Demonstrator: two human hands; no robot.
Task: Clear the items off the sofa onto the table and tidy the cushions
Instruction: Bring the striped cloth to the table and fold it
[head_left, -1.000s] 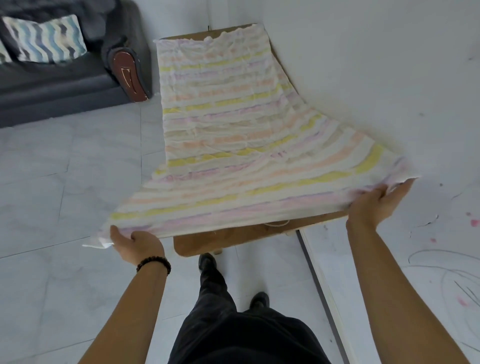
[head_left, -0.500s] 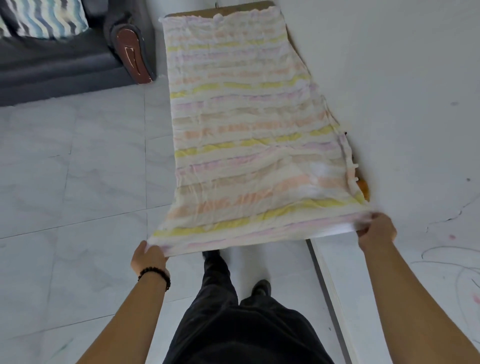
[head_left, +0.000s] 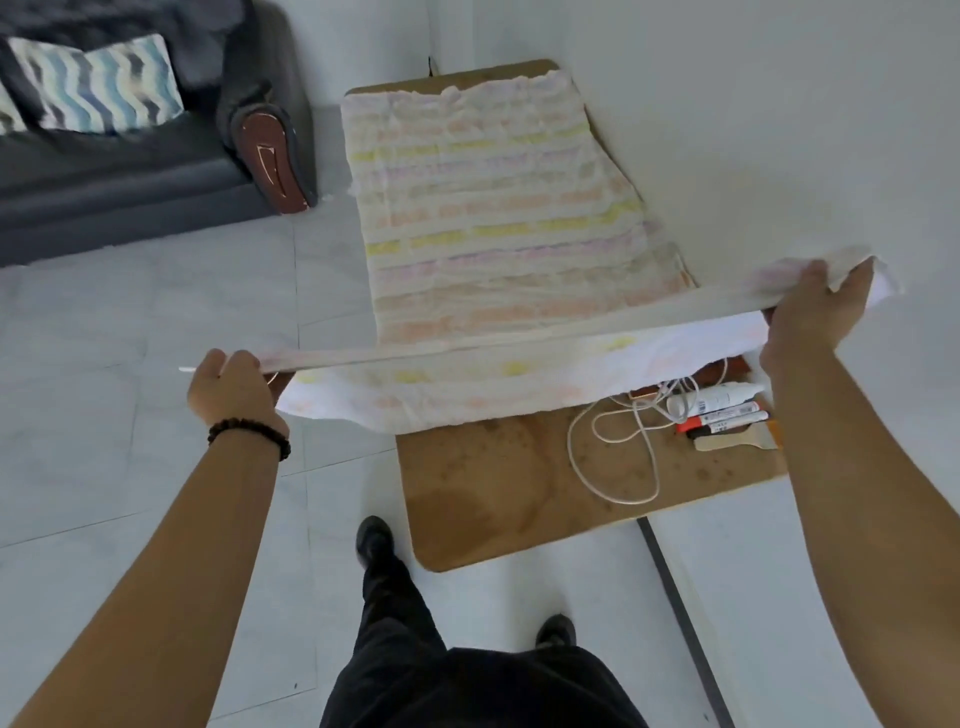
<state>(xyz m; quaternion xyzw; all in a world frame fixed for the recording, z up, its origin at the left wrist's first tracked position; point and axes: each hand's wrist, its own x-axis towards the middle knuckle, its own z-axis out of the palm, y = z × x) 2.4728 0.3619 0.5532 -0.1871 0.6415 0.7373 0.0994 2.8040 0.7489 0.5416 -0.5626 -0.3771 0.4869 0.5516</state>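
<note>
A pastel-striped blanket lies spread along the brown table against the white wall. Its near edge is lifted off the table and pulled taut between my hands. My left hand grips the left corner, my right hand grips the right corner, held higher. Under the lifted edge, a white cable, a white tube, markers and a wooden-handled brush lie on the table's near right part. The dark sofa stands at the upper left with a wavy-patterned cushion on it.
The sofa's brown wooden armrest faces the table across a narrow strip of pale tiled floor. The white wall runs along the table's right side. My legs and dark shoes stand just before the table's near edge.
Both hands have raised the blanket's near edge up and away from the table's near end, uncovering the cable, tube, markers and brush. The view has tilted, showing more of the sofa.
</note>
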